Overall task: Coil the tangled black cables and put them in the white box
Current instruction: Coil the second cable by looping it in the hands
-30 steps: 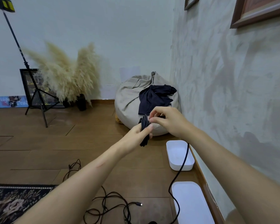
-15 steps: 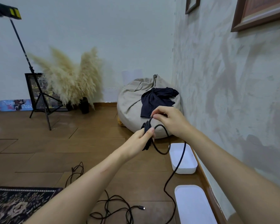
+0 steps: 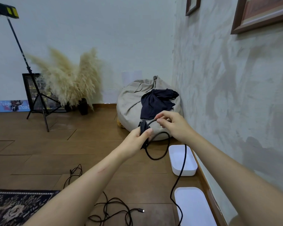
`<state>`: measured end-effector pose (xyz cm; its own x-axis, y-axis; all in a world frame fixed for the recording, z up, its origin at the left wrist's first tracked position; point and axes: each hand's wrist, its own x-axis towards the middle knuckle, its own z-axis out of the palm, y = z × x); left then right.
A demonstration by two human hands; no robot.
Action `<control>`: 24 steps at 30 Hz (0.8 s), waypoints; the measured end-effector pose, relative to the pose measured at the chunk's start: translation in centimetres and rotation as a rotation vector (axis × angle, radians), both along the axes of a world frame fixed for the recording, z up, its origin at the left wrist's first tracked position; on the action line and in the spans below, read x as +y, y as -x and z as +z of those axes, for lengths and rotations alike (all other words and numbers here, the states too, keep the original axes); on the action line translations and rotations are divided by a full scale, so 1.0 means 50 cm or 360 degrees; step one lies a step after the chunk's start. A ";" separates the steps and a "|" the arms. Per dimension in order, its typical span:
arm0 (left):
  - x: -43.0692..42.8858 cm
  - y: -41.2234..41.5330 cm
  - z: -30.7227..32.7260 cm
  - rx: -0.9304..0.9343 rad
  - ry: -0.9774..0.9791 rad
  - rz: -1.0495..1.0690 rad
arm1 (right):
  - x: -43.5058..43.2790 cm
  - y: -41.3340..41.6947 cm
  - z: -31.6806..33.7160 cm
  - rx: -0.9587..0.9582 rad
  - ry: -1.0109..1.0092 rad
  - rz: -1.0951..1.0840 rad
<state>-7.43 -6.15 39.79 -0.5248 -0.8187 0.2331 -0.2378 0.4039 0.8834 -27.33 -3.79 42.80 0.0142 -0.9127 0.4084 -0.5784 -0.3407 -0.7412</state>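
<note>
My left hand (image 3: 138,139) grips a bundle of coiled black cable (image 3: 143,126) held out in front of me. My right hand (image 3: 171,123) pinches the same cable just right of the bundle. A loose loop (image 3: 160,156) hangs below both hands, and the cable's tail (image 3: 180,170) drops across the open white box (image 3: 182,158) down to the floor. More tangled black cables (image 3: 114,212) lie on the wooden floor near my left forearm, one ending in a small plug (image 3: 140,210).
A white lid (image 3: 192,204) lies on the floor by the right wall, nearer to me than the box. A beige beanbag (image 3: 131,101) with a dark cloth sits in the corner. A light stand (image 3: 38,101), pampas grass (image 3: 69,79) and a patterned rug (image 3: 15,204) are to the left.
My right hand has drawn the cable out from the bundle, and a loop now hangs below my hands, larger than before. The view has shifted slightly.
</note>
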 end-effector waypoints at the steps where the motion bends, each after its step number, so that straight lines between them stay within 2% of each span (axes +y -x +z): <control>1: -0.003 -0.002 -0.003 -0.0002 -0.0038 0.0014 | 0.001 -0.001 0.001 0.0032 0.0016 -0.0016; 6: -0.022 -0.020 0.008 0.0173 -0.0205 0.0191 | -0.004 0.009 -0.002 0.0109 -0.0053 -0.0025; 11: -0.042 -0.045 -0.003 0.0165 -0.0135 0.0268 | -0.006 0.028 -0.028 0.0312 -0.0421 0.0092; 18: -0.031 -0.024 -0.003 0.0150 -0.0144 0.0213 | -0.020 0.015 -0.037 0.0445 -0.0596 0.0117; 21: -0.030 -0.022 -0.002 0.0130 -0.0122 0.0169 | -0.021 0.005 -0.042 0.0359 -0.0323 -0.0079; 24: -0.023 -0.022 0.000 0.0070 -0.0118 0.0114 | -0.021 -0.012 -0.035 0.0248 -0.0145 -0.0025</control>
